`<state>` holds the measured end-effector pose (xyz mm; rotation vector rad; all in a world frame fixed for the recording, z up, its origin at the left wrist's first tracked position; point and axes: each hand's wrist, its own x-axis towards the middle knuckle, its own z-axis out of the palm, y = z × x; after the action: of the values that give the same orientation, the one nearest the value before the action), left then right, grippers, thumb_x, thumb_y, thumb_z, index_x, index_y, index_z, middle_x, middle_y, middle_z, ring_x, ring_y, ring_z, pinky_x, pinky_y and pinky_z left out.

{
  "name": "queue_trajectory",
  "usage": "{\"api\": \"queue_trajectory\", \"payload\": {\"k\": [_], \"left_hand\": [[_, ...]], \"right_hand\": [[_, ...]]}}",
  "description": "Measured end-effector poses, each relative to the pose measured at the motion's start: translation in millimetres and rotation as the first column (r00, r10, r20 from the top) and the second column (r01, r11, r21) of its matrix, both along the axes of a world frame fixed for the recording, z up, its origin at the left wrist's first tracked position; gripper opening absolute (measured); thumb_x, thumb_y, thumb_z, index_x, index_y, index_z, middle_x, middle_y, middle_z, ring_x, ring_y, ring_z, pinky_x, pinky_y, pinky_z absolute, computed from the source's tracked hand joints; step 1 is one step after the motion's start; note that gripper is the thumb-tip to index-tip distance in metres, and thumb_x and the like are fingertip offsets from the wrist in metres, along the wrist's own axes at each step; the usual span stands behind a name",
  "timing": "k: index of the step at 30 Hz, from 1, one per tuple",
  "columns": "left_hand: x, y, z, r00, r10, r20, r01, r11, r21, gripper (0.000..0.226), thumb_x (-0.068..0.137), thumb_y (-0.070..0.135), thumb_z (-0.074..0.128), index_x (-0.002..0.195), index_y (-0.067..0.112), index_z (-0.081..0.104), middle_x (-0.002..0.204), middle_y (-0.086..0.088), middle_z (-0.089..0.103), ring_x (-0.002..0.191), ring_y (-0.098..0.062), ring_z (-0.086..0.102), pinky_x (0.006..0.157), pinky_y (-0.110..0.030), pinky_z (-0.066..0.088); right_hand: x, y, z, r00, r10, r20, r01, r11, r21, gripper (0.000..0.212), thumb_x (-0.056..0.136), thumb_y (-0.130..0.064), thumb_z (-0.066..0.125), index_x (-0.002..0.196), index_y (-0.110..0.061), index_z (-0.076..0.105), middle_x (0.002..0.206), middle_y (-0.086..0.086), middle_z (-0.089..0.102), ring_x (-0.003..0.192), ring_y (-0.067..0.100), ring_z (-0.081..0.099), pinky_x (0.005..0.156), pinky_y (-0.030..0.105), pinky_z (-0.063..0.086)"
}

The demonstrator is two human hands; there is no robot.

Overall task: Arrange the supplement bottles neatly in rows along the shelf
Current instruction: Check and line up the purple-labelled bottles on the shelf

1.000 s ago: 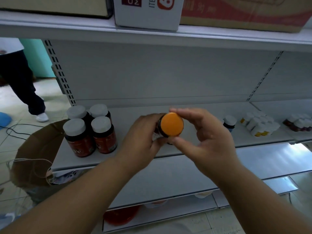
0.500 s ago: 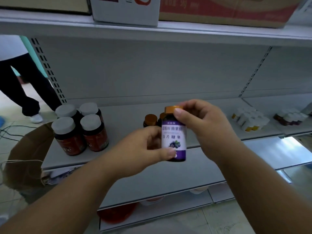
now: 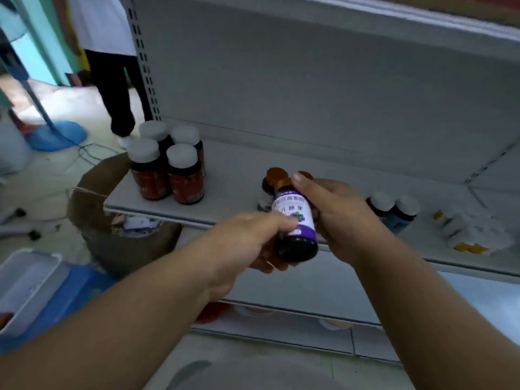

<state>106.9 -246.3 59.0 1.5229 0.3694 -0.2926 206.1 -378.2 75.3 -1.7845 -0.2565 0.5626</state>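
- We hold the bottle (image 3: pixel 295 220) in front of the shelf (image 3: pixel 239 178), at 5 o'clock from the grey-capped bottles (image 3: pixel 168 164).
- Left hand (image 3: pixel 247 240) grips its base, right hand (image 3: pixel 334 212) its top.
- It seems light, rigid and smooth; best gripped round the middle.

Both forearms are stretched forward; a bottle (image 3: pixel 295 226) is gripped between the left hand (image 3: pixel 247 243) and right hand (image 3: pixel 334 215), fingers curled.

Purple-labelled bottle (image 3: pixel 295 220), orange cap, dark base, tilted cap-away, held off the shelf (image 3: pixel 236 175) at its front edge | four white-capped red-label bottles (image 3: pixel 168 164) upright, two-by-two block, left front corner | orange-capped bottles (image 3: pixel 274 181) upright, mid-shelf | two white-capped blue-label bottles (image 3: pixel 394 209) near front edge, right.
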Motion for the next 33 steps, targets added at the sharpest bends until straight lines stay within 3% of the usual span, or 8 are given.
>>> {"api": "queue_trajectory", "payload": {"k": [2,4,8,12,18,22,27,33], "left_hand": [[-19.0,4.3,-17.2,0.995,0.069,0.077,-0.089,0.953,0.291,0.032,0.088,0.042,0.065,0.118,0.032,0.060,0.099,0.009,0.072,0.091,-0.009,0.067,0.092,-0.041,0.054],[-44.5,9.6,-35.1,0.982,0.130,0.140,-0.180,0.876,0.448,0.036,0.088,0.039,0.066,0.121,0.044,0.051,0.105,0.019,0.064,0.095,0.000,0.061,0.088,-0.033,0.053],[-109.5,27.2,-68.1,0.921,0.327,0.212,-0.390,0.774,0.499,0.044,0.082,0.050,0.063,0.121,0.050,0.043,0.111,0.024,0.058,0.100,0.006,0.055,0.083,-0.022,0.048],[-177.8,67.7,-97.8,0.837,0.494,0.233,-0.523,0.601,0.604,0.044,0.081,0.063,0.058,0.120,0.048,0.046,0.110,0.017,0.057,0.105,-0.002,0.054,0.087,-0.034,0.051],[-265.4,170.4,-139.1,0.738,0.621,0.262,-0.606,0.441,0.662,0.042,0.088,0.047,0.069,0.125,0.042,0.051,0.112,0.022,0.056,0.109,-0.004,0.051,0.086,-0.031,0.051],[-311.7,266.8,-173.7,0.705,0.670,0.233,-0.599,0.385,0.702,0.048,0.089,0.039,0.068,0.133,0.040,0.048,0.117,0.018,0.054,0.110,0.000,0.043,0.085,-0.019,0.040],[-335.4,370.7,-214.1,0.733,0.663,0.153,-0.537,0.426,0.728,0.052,0.088,0.037,0.069,0.137,0.034,0.049,0.120,0.011,0.063,0.107,-0.010,0.051,0.089,-0.039,0.051],[-333.2,435.5,-304.4,0.631,0.775,-0.002,-0.524,0.428,0.736,0.057,0.093,0.040,0.063,0.144,0.031,0.039,0.140,0.010,0.049,0.127,-0.013,0.042,0.105,-0.032,0.040]], "right_hand": [[-9.7,8.2,-5.0,0.986,0.109,0.129,-0.110,0.994,0.003,0.019,0.086,-0.033,0.067,0.098,-0.018,0.066,0.082,-0.001,0.071,0.067,0.008,0.066,0.059,0.023,0.052],[-21.6,20.7,-13.8,0.928,0.267,0.259,-0.268,0.963,-0.035,0.018,0.083,-0.025,0.071,0.100,-0.027,0.064,0.089,-0.002,0.070,0.077,0.011,0.067,0.066,0.026,0.057],[-61.3,65.8,-39.0,0.766,0.520,0.378,-0.519,0.847,-0.114,0.028,0.081,-0.027,0.072,0.107,-0.029,0.061,0.092,-0.006,0.069,0.083,0.012,0.066,0.077,0.037,0.057],[-110.2,134.7,-57.3,0.525,0.710,0.468,-0.699,0.674,-0.238,0.047,0.081,-0.035,0.070,0.125,-0.026,0.056,0.108,-0.015,0.064,0.094,0.002,0.061,0.086,0.031,0.053],[-187.3,271.3,-83.7,0.206,0.825,0.527,-0.778,0.465,-0.423,0.049,0.077,-0.046,0.070,0.121,-0.028,0.059,0.105,-0.021,0.056,0.099,-0.003,0.054,0.082,0.015,0.048],[-233.8,373.3,-117.2,0.177,0.856,0.486,-0.777,0.424,-0.465,0.046,0.078,-0.042,0.073,0.119,-0.030,0.057,0.106,-0.018,0.053,0.097,-0.003,0.052,0.081,0.010,0.044],[-265.6,473.2,-159.4,0.182,0.868,0.463,-0.721,0.437,-0.538,0.045,0.074,-0.035,0.078,0.114,-0.023,0.062,0.098,-0.017,0.051,0.092,-0.003,0.045,0.078,0.005,0.036],[-253.1,558.2,-260.4,0.183,0.889,0.419,-0.655,0.428,-0.622,0.044,0.076,-0.033,0.077,0.116,-0.021,0.063,0.099,-0.017,0.049,0.093,0.000,0.048,0.076,0.004,0.033]]}}
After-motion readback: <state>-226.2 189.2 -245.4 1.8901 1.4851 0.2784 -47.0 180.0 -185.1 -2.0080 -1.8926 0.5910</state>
